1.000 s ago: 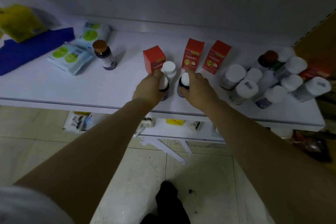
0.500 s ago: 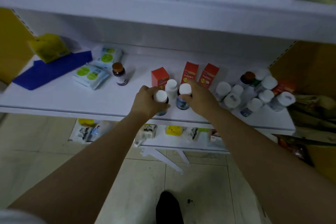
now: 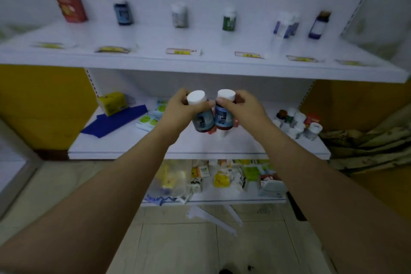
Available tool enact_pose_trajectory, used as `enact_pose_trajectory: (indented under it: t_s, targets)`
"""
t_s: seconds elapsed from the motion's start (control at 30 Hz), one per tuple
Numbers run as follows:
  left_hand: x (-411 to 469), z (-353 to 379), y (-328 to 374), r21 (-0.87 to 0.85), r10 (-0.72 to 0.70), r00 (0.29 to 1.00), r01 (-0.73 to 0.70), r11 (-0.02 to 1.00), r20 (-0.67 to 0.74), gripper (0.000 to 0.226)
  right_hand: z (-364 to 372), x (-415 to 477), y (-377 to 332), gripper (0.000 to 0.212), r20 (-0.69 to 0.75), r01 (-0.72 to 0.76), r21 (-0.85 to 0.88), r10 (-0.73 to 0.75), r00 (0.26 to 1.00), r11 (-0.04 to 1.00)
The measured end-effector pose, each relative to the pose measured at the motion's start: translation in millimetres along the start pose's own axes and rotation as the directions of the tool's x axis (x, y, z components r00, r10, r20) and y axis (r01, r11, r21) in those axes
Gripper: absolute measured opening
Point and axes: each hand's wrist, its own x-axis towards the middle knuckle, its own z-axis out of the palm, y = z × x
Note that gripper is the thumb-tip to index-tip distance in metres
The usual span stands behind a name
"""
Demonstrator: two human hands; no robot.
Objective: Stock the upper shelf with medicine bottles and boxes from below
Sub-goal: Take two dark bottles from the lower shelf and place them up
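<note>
My left hand (image 3: 178, 110) grips a dark bottle with a white cap (image 3: 201, 119), held in the air above the lower shelf (image 3: 124, 148). My right hand (image 3: 243, 111) grips a second dark bottle with a white cap (image 3: 222, 117), side by side with the first and touching it. The upper shelf (image 3: 200, 62) spans the view above, with a red box (image 3: 70, 5) at its left and single bottles spaced along the back, among them a dark blue bottle (image 3: 122, 13). A cluster of white-capped bottles (image 3: 298, 124) stands at the lower shelf's right end.
Yellow price labels (image 3: 180, 51) line the upper shelf's front. On the lower shelf lie a blue cloth (image 3: 113, 121), a yellow packet (image 3: 112, 103) and wipe packs (image 3: 149, 119). The bottom shelf (image 3: 222, 200) holds mixed packets. Brown panels flank both sides.
Both hands have lifted their bottles off the lower shelf and raised them. My view has tilted up, bringing the upper shelf and its goods into sight.
</note>
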Motion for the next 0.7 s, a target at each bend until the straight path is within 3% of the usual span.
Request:
enact_pose_trajectory:
  t_s: [0.1, 0.2, 0.3, 0.4, 0.5, 0.7]
  targets:
    - [-25, -19, 44, -0.168, 0.026, 0.999, -0.020, 0.986, 0.032, 0.027, -4, -23, -46, 0.035, 0.015, -0.005, 0.225, 0.002, 1.000, 0.974]
    - [-43, -31, 82, -0.142, 0.084, 0.996, -0.079, 0.987, 0.027, 0.035, -7, -40, -88, 0.028, 0.082, -0.026, 0.456, -0.013, 0.997, 0.890]
    - [-60, -37, 116, -0.114, 0.126, 0.992, -0.126, 0.985, -0.008, 0.030, -15, -55, -123, 0.024, 0.152, -0.040, 0.620, -0.070, 0.986, 0.784]
    - [-74, -41, 146, -0.154, 0.152, 0.988, -0.149, 0.977, 0.009, 0.039, -27, -67, -149, 0.016, 0.186, -0.022, 0.669, -0.138, 0.973, 0.743]
    - [-87, -41, 168, -0.240, 0.153, 0.985, -0.129, 0.962, 0.084, 0.046, -39, -75, -167, 0.028, 0.201, -0.009, 0.681, -0.175, 0.964, 0.732]
    - [-105, -36, 187, -0.397, 0.127, 0.981, -0.060, 0.916, 0.145, 0.040, -56, -88, -181, 0.028, 0.159, 0.067, 0.690, -0.241, 0.957, 0.721]
